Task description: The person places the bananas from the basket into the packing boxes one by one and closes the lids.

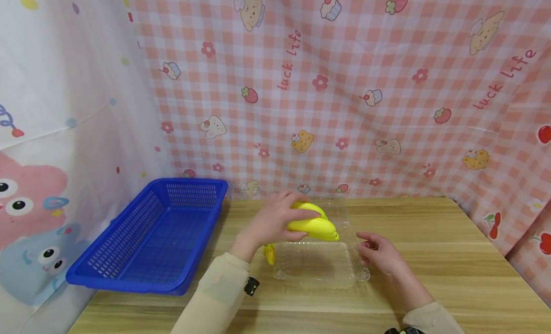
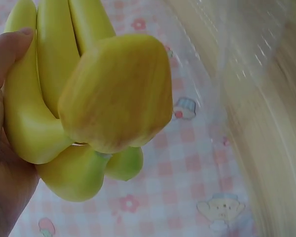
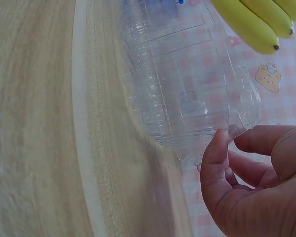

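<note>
My left hand (image 1: 275, 220) grips a bunch of yellow bananas (image 1: 316, 227) above a clear plastic clamshell box (image 1: 316, 284). The bananas' tips point right, while the thick stem end (image 2: 118, 94) faces the left wrist camera. Below the left wrist, a yellow piece (image 1: 269, 253) shows, apparently that same stem end. At the box's right side, my right hand (image 1: 380, 252) pinches the thin edge between thumb and forefinger, as the right wrist view shows. The box lies open on the table, its lid (image 1: 337, 209) tilted back, partly behind the bananas.
A blue plastic basket (image 1: 161, 248) with mesh sides stands on the left of the wooden table (image 1: 435, 257). Behind the table hangs a pink checked cloth (image 1: 275, 114), and a white patterned cloth (image 1: 86, 133) hangs on the left.
</note>
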